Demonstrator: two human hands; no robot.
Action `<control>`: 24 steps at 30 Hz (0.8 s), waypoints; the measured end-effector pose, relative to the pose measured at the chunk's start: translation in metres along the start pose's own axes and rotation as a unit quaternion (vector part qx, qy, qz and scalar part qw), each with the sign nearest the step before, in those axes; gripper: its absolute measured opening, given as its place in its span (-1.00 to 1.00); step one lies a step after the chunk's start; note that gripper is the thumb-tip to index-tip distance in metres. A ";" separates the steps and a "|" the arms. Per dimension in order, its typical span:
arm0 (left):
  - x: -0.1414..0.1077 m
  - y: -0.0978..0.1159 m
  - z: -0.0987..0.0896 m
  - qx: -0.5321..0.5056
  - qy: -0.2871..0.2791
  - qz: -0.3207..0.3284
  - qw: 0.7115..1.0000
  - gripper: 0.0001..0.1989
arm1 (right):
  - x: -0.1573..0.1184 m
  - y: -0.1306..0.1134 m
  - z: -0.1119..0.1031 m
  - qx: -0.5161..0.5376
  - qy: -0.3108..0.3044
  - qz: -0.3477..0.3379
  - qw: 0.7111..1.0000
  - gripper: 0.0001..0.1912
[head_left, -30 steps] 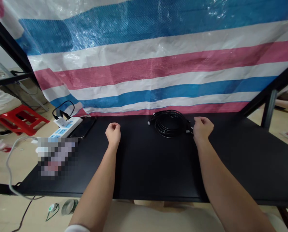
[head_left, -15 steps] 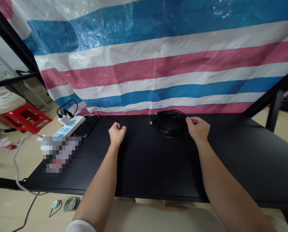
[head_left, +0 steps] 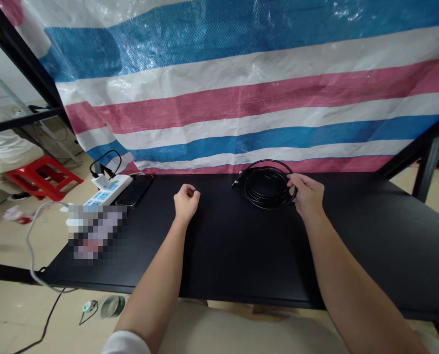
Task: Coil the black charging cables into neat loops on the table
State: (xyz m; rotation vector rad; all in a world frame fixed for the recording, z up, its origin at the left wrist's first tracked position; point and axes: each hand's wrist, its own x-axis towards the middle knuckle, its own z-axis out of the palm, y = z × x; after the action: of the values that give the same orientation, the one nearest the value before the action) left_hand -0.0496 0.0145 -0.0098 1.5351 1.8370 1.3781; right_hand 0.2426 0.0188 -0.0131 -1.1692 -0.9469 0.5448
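Note:
A coiled black cable point(head_left: 266, 202) lies at the far edge of the black table point(head_left: 237, 250), with a connector pointing out at its left side. My right hand point(head_left: 309, 193) pinches the coil's right side between thumb and fingers, and one loop stands raised off the rest. To the left of the coil, my left hand point(head_left: 187, 201) hovers over the tabletop with its fingers curled in. It touches no part of the cable, and nothing shows in it.
On the table's left end are a white power strip point(head_left: 112, 189) with a plugged-in adapter, a dark phone point(head_left: 135, 191) and a blurred-out item point(head_left: 98, 236). Striped sheeting point(head_left: 219, 108) hangs behind. Beyond the left edge are a red stool point(head_left: 45, 177) and a seated person.
My right hand has lifted a loop of the cable upward from the coil. The left hand has shifted slightly right in the view, its fingers still curled.

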 end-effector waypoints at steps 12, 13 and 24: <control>-0.030 0.005 0.029 -0.093 -0.199 0.205 0.954 -0.59 | -0.018 -0.018 0.016 0.107 -0.197 0.005 0.975 -0.58; -0.032 0.007 0.030 -0.096 -0.211 0.188 0.954 -0.66 | -0.019 -0.018 0.018 0.102 -0.206 0.007 0.973 -0.57; -0.010 0.015 0.017 -0.415 -0.093 -0.141 0.894 -0.48 | 0.011 0.000 -0.013 0.113 0.065 0.065 0.989 -0.45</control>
State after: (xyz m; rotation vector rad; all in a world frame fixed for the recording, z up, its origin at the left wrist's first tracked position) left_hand -0.0253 0.0116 -0.0074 0.8683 1.0534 1.5110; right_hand 0.2594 0.0201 -0.0103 -1.0534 -0.6805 0.6547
